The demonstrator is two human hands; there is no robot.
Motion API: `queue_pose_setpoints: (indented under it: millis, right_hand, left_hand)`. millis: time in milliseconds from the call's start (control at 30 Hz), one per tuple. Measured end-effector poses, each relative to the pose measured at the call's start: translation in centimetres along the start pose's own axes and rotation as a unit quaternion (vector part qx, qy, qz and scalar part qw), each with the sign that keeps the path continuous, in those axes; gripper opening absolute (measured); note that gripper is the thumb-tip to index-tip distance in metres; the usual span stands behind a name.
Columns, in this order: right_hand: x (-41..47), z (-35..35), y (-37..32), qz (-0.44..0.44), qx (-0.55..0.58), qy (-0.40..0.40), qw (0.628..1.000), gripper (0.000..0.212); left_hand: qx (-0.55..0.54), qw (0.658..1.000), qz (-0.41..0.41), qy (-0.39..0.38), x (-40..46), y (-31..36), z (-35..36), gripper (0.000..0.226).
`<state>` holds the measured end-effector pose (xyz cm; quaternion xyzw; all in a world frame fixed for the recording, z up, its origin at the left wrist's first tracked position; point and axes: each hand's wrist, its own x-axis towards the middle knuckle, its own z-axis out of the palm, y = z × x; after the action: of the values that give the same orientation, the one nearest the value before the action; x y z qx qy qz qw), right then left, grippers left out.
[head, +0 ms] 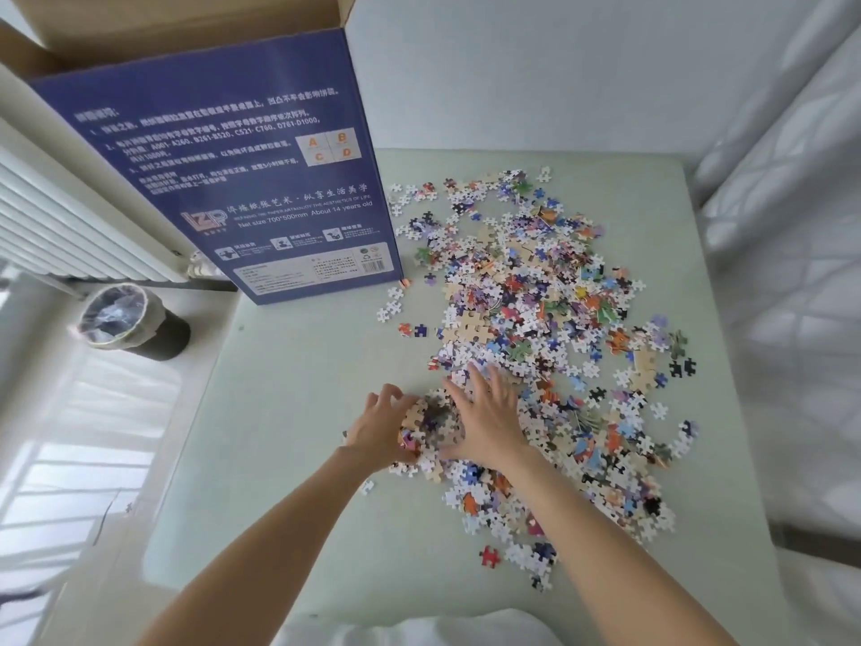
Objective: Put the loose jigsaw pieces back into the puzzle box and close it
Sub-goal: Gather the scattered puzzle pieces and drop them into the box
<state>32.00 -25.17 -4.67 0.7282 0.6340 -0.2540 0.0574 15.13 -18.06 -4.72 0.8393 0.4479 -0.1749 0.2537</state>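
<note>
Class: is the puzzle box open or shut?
Open: the box stands upright on the table, its brown flaps raised at the top.

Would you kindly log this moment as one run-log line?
phase: gathering | left hand: cupping pieces | right hand: flat on jigsaw pieces | puzzle box: upright, open

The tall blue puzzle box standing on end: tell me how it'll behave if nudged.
The tall blue cardboard puzzle box probably tips easily: it stands upright on a narrow end. It likely slides readily on the smooth pale green table. Its open brown flaps suggest it is light, perhaps empty.
</note>
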Motion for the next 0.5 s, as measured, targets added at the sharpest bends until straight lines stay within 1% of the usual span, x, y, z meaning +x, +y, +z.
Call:
queue_pose_setpoints:
  millis: [67,167,333,433,500]
  right_hand:
    - [0.5,0.3,-0.3,-0.011,-0.043,-0.034,0.998,0.116]
    - [1.2,0.2,-0.7,-0.017,-0.068,-0.067,0.995,0.114]
    - [1.5,0.3,-0.9,-0.022,-0.079,-0.014,0.997,0.077]
    - [1.6,0.3,-0.7,-0.016,-0.047,0.011,0.999,0.063]
    - [1.5,0.2,-0.8,-0.011,-0.012,0.013,1.0,0.06]
  left_hand:
    - [-0.014,1.0,-0.013,-0.003,-0.2,0.1,0.0,0.083]
    - [-0.025,1.0,-0.015,0.0,-0.5,0.2,0.2,0.075]
    - [-0.051,0.998,-0.021,0.005,-0.2,0.1,0.3,0.067]
    - [-0.084,0.996,-0.03,-0.003,0.2,0.4,-0.1,0.067]
    - [-0.104,0.994,-0.034,-0.01,0.5,0.6,-0.2,0.067]
